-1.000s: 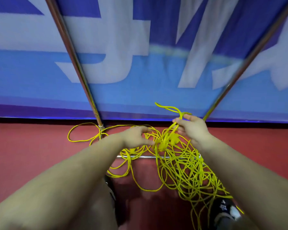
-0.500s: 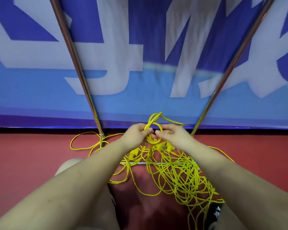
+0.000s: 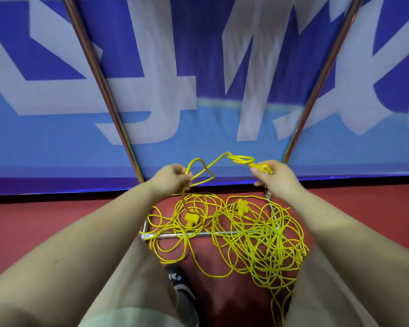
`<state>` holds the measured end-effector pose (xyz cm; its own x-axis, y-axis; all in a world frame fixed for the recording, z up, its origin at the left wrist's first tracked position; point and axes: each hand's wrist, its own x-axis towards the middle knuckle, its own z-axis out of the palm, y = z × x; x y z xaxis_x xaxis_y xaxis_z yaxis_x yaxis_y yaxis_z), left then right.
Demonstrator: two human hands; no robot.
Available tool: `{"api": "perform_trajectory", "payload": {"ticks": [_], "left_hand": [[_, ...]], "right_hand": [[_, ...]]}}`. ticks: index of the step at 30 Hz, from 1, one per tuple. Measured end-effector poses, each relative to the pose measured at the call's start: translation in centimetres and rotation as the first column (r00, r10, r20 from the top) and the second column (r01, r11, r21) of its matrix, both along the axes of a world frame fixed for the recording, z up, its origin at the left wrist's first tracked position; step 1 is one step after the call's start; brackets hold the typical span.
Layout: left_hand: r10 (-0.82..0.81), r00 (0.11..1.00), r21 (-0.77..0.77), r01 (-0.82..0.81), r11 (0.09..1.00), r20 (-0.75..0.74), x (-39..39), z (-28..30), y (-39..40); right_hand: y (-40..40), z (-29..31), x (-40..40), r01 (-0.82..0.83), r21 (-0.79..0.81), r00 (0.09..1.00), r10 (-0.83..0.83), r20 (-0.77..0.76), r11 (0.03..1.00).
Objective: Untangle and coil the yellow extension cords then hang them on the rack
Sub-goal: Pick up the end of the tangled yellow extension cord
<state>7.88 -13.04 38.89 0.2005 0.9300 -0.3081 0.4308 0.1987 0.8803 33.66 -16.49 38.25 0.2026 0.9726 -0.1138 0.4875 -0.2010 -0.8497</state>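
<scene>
Hands are raised at mid-frame, in front of the lower edge of a blue banner (image 3: 198, 128) with large white lettering. Left hand (image 3: 171, 177), centre-left, has its fingers curled around a strand of yellow cord; from this grip one length drops to a yellow plug (image 3: 191, 218) hanging just above the floor, and a bent loop (image 3: 200, 172) rises and crosses toward the right. Right hand (image 3: 273, 178), centre-right, pinches a cord end fitted with a yellow connector (image 3: 263, 166); a small coil (image 3: 241, 159) of the same cord sits immediately left of the fingers. The held span runs between both hands, clear of the floor. Remaining yellow extension cords (image 3: 250, 234) lie as a loose tangle on the red floor (image 3: 45, 223) in the lower centre, draped over and around the low horizontal bar (image 3: 198, 235) of the metal rack base. A second yellow plug (image 3: 242, 206) rests on the upper part of the tangle. Two metal rack poles (image 3: 99, 74) rise from the base corners, diverging toward the upper left and upper right of the frame. Bare knees occupy the lower left and lower right, with a dark shoe (image 3: 182, 291) between them at bottom centre.
</scene>
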Motion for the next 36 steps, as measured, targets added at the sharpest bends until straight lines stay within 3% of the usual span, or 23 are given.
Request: {"api": "perform_trajectory", "payload": {"ticks": [5, 12, 16, 23, 29, 33, 36], "left_hand": [[0.152, 0.965, 0.109, -0.131, 0.985, -0.213, -3.4, -0.6, 1.2], [0.082, 0.980, 0.030, -0.077, 0.997, -0.180, -1.8, -1.6, 0.2], [0.044, 0.966, 0.069, -0.028, 0.997, -0.255, -0.6, -3.5, 0.0], [-0.110, 0.977, 0.086, 0.127, 0.988, -0.184, 3.7, -6.9, -1.0], [-0.313, 0.939, 0.118, 0.330, 0.937, -0.143, 6.8, -7.0, -1.0], [-0.308, 0.925, 0.181, 0.349, 0.919, -0.221, 7.2, -7.4, -0.4], [-0.289, 0.946, 0.215, 0.315, 0.924, -0.145, 7.0, -6.9, -0.3]], "right_hand": [[-0.5, -0.9, 3.5, 0.195, -0.023, 0.979, -0.193, 0.071, 0.980], [-2.2, -2.5, 3.2, 0.141, -0.020, 0.964, -0.132, 0.231, 0.990], [-2.7, -2.7, 3.0, 0.058, 0.001, 0.966, -0.056, 0.252, 0.998], [-3.2, -5.0, 2.9, -0.055, -0.012, 0.990, 0.056, 0.128, 0.998], [-2.0, -5.6, 1.3, -0.119, 0.011, 0.985, 0.120, -0.125, 0.993], [-2.1, -5.8, 1.0, -0.145, 0.041, 0.966, 0.150, -0.212, 0.989], [-2.0, -5.7, 1.1, -0.090, 0.046, 0.962, 0.099, -0.254, 0.995]]}}
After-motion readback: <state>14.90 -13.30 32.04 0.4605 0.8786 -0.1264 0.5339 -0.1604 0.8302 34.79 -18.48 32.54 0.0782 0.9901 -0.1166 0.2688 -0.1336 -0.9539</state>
